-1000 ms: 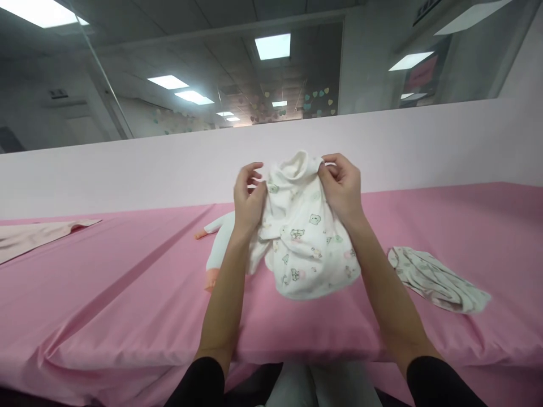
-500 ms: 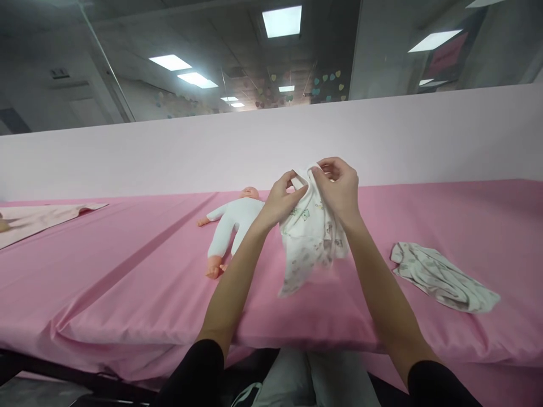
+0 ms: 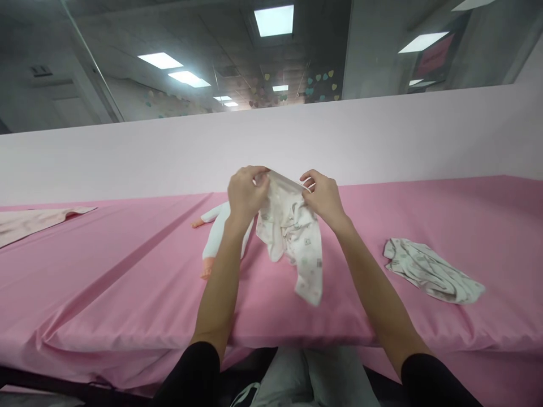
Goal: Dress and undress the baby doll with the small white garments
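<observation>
Between my hands hangs a small white printed baby garment (image 3: 292,217), its top edge stretched out and its lower parts dangling over the pink cover. My left hand (image 3: 248,195) pinches one end of that edge. My right hand (image 3: 324,198) grips the other end, with some fingers raised. Behind my left hand and forearm lies a baby doll (image 3: 215,237) in a white suit; its head is hidden. To the right, a crumpled white patterned cloth (image 3: 432,271) rests apart from my hands.
A pink cover (image 3: 139,282) is spread over the table, with folds on its left part. A pale pink cloth (image 3: 38,223) lies at the far left. Behind the table stands a low white wall (image 3: 169,152) with glass (image 3: 212,51) above it.
My hands have moved apart, the left one leftward over the doll's head. The garment's edge has gone from bunched to stretched between them, and its hanging parts have swung.
</observation>
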A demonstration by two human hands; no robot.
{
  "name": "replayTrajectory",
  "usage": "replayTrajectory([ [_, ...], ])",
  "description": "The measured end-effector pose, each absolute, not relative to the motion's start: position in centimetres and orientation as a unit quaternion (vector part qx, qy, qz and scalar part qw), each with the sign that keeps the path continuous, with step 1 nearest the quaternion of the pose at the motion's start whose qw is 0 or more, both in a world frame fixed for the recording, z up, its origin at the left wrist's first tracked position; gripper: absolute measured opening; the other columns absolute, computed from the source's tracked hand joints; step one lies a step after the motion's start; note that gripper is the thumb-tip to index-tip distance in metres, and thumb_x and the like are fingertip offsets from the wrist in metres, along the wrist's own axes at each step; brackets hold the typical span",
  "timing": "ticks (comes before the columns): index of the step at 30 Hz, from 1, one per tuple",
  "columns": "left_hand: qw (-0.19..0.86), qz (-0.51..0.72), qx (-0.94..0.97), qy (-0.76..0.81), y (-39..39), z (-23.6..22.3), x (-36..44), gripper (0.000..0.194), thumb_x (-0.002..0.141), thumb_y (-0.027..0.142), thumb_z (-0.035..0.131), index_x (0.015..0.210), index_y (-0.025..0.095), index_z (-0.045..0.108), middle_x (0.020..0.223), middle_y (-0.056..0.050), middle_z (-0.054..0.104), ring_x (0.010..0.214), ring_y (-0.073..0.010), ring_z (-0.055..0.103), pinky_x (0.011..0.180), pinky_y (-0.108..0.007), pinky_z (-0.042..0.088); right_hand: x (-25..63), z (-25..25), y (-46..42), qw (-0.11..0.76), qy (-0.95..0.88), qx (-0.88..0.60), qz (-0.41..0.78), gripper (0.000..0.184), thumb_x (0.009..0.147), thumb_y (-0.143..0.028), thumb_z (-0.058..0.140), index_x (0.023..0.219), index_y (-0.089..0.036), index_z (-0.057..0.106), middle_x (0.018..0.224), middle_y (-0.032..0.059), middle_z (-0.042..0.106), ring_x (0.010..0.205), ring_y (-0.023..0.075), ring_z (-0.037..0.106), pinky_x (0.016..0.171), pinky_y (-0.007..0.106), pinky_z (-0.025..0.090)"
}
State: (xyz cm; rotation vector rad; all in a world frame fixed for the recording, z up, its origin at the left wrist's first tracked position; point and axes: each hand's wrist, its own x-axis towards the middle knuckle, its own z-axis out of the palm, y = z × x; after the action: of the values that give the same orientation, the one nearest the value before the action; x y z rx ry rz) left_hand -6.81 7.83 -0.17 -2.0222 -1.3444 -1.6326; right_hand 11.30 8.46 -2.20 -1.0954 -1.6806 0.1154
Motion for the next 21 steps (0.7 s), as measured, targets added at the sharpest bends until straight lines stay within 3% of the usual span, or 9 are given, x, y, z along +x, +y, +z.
replayTrajectory([
  [6, 0.188, -0.576, -0.636, -0.478, 8.9, 0.2, -10.6, 0.028, 0.075, 0.013, 0.044, 0.084, 0.021, 0.069, 0.095, -0.003, 0.059, 0.078, -0.0135, 0.054, 0.075, -0.027, 0.043, 13.9, -1.1, 8.2, 0.575, -0.671, -0.452, 0.119, 0.024, 0.062, -0.014, 0.052, 0.08, -0.016, 0.068, 0.075, 0.0045, 0.066, 0.07, 0.0175, 0.061, 0.065, 0.03, 0.05],
  [10, 0.182, -0.568, -0.656, -0.462, 8.2, 0.4, -10.8, 0.029, 0.075, 0.011, 0.043, 0.084, 0.021, 0.069, 0.1, -0.004, 0.054, 0.079, -0.0125, 0.052, 0.071, -0.026, 0.044, 15.4, -0.5, 7.7, 0.606, -0.652, -0.447, 0.09, 0.022, 0.064, -0.014, 0.054, 0.078, -0.016, 0.07, 0.078, 0.0058, 0.067, 0.075, 0.019, 0.063, 0.071, 0.033, 0.051],
  [16, 0.168, -0.567, -0.66, -0.463, 7.4, 0.6, -10.5, 0.034, 0.076, 0.008, 0.04, 0.087, 0.022, 0.069, 0.095, -0.004, 0.057, 0.086, -0.0157, 0.054, 0.076, -0.03, 0.046, 17.9, 0.0, 7.2, 0.629, -0.623, -0.459, 0.069, 0.016, 0.071, -0.016, 0.06, 0.081, -0.018, 0.072, 0.079, 0.0045, 0.067, 0.078, 0.0205, 0.063, 0.075, 0.036, 0.05],
  [21, 0.148, -0.618, -0.646, -0.423, 5.4, 1.3, -10.6, 0.036, 0.076, 0.006, 0.042, 0.087, 0.025, 0.072, 0.095, -0.001, 0.064, 0.087, -0.0139, 0.058, 0.076, -0.027, 0.048, 19.9, 1.1, 3.4, 0.67, -0.635, -0.357, 0.143, 0.01, 0.073, -0.021, 0.065, 0.082, -0.02, 0.07, 0.082, 0.0011, 0.067, 0.077, 0.0157, 0.062, 0.071, 0.03, 0.05],
])
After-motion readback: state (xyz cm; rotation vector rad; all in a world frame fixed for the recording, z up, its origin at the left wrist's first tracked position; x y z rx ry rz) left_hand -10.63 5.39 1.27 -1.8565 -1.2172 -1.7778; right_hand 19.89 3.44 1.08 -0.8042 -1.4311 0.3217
